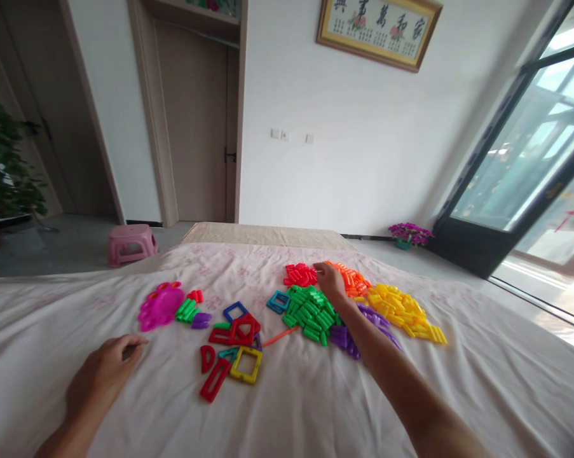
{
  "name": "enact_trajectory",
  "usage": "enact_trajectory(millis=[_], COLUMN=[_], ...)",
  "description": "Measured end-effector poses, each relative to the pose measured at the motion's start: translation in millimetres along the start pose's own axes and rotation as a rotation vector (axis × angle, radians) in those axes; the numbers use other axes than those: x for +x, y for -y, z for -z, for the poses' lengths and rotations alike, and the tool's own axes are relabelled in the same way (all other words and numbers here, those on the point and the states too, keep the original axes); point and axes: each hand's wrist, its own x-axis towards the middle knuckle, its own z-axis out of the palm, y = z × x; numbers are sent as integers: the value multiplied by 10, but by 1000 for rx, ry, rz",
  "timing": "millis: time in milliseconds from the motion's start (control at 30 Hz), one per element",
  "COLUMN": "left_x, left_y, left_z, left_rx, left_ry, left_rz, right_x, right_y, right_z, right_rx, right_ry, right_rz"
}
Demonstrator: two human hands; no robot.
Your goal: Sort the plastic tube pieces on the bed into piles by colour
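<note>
My left hand (106, 370) rests on the cloth at the lower left, fingers loosely curled and apart, with nothing seen in them. Beyond it lies a magenta paw-shaped tray (163, 306) with orange pieces at its far rim. My right hand (330, 281) reaches over the piles, its fingers pinched together between the red plastic pieces (299, 275) and the orange plastic pieces (356, 280); whatever they hold is too small to make out. Below that hand are green pieces (310, 312). Purple pieces (377, 321) lie partly under my right forearm, and yellow pieces (401, 306) spread to its right.
Small groups of red (196, 296), green (187, 310) and purple pieces (201, 320) sit beside the tray. Flat frame shapes, including a yellow square (246, 376), overlap mid-cloth near an orange stick (280, 336). A pink stool (133, 243) stands beyond the patterned cloth (325, 407).
</note>
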Motion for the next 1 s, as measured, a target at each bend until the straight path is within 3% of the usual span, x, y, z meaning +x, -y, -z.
enact_trajectory(millis=[167, 300, 400, 533, 633, 767, 867, 1000], left_x=[-23, -44, -54, -61, -62, -57, -48, -30], left_y=[-15, -27, -61, -97, -99, -78, -52, -11], left_z=[16, 31, 55, 81, 80, 58, 39, 16], left_rx=[-70, -79, -69, -60, -57, -60, -55, -60], left_ry=[34, 30, 30, 45, 38, 21, 11, 34], left_rz=[5, -5, -7, 9, 9, -5, -9, -7], right_x=[-540, -978, -1156, -1231, -1211, -1090, -954, -818], right_y=[1072, 1797, 2171, 2430, 2444, 2192, 1767, 973], right_z=[-541, -845, -1029, -1219, -1217, -921, -566, -55], right_rx=[123, -13, -129, -239, -251, -104, 11, -3], right_ry=[295, 494, 541, 579, 605, 522, 414, 270], right_rz=[384, 568, 621, 669, 654, 570, 464, 320])
